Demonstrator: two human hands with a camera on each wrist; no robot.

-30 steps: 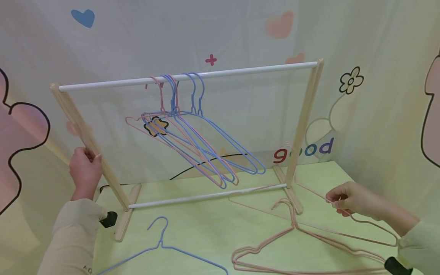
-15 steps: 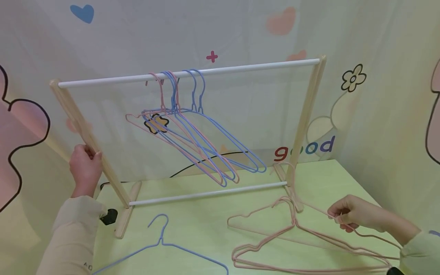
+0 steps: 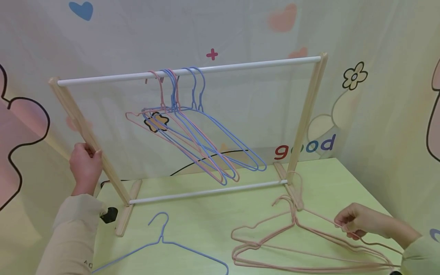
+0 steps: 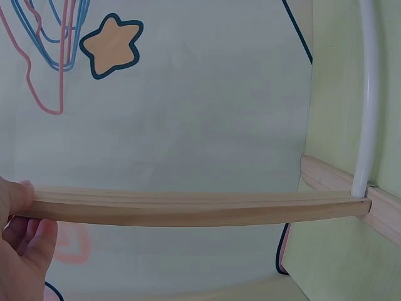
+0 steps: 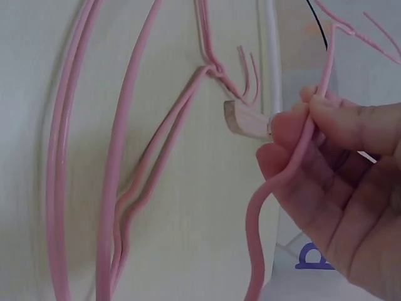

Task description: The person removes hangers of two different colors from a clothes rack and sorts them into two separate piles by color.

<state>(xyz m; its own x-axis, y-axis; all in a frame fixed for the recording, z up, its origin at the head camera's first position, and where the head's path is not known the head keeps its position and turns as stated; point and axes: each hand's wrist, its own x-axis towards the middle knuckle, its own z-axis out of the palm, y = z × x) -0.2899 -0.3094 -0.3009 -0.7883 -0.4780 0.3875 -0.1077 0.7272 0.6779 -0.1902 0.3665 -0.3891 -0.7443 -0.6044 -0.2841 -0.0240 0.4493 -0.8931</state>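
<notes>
My left hand [image 3: 85, 166] grips the left wooden post [image 4: 175, 212] of the clothes rack, thumb on one side and fingers on the other. At the lower right, my right hand [image 3: 364, 221] pinches the shoulder wire of a pink hanger [image 5: 255, 226] between thumb and fingers. This hanger is tilted low over the table, its hook near the rack's right foot. Beneath it, overlapping in the head view, lie more pink hangers [image 3: 293, 219], stacked flat. A single blue hanger [image 3: 160, 238] lies at the front left of the table.
Several blue hangers [image 3: 194, 93] and pink hangers [image 3: 161, 89] hang from the rack's white top bar [image 3: 254, 66], left of its middle. A lower white bar [image 3: 209, 192] joins the wooden feet. Behind the green table [image 3: 206, 214] hangs a printed curtain [image 3: 240, 30].
My right hand has come down and slightly right with the pink hanger, lowering it over the stacked pink ones. The left hand keeps its hold on the post.
</notes>
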